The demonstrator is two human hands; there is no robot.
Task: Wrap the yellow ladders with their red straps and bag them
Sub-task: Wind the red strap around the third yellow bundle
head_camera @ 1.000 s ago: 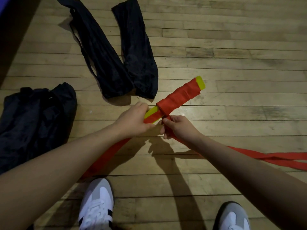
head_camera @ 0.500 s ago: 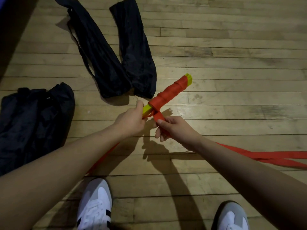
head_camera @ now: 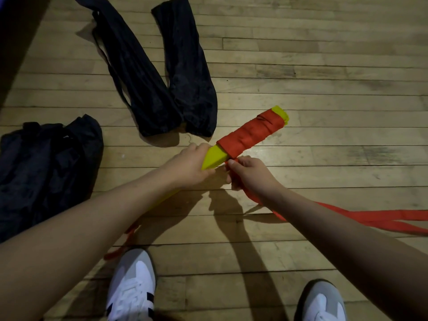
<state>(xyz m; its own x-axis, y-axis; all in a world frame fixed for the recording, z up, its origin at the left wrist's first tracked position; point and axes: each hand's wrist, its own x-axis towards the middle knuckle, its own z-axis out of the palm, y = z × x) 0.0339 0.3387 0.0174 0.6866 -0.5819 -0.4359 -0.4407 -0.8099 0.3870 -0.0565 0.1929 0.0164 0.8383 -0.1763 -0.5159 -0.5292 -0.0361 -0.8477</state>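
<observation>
A bundle of yellow ladder rungs [head_camera: 214, 155] points up and to the right above the wooden floor. Its far half is covered by turns of red strap [head_camera: 251, 133]. My left hand [head_camera: 188, 166] grips the bare near end of the bundle. My right hand [head_camera: 249, 173] pinches the strap just under the bundle, and the loose strap tail [head_camera: 379, 217] trails off across the floor to the right. Another piece of red strap [head_camera: 120, 246] shows under my left forearm. Two long black bags [head_camera: 162, 72] lie flat on the floor beyond my hands.
A crumpled black bag [head_camera: 44, 167] sits at the left. My two white and grey shoes [head_camera: 132, 288] stand at the bottom edge. A dark shadowed strip [head_camera: 14, 38] runs along the upper left.
The bundle has turned in my left hand, showing a broader side and more bare yellow near my hand. My right hand stays pinched on the strap under the bundle.
</observation>
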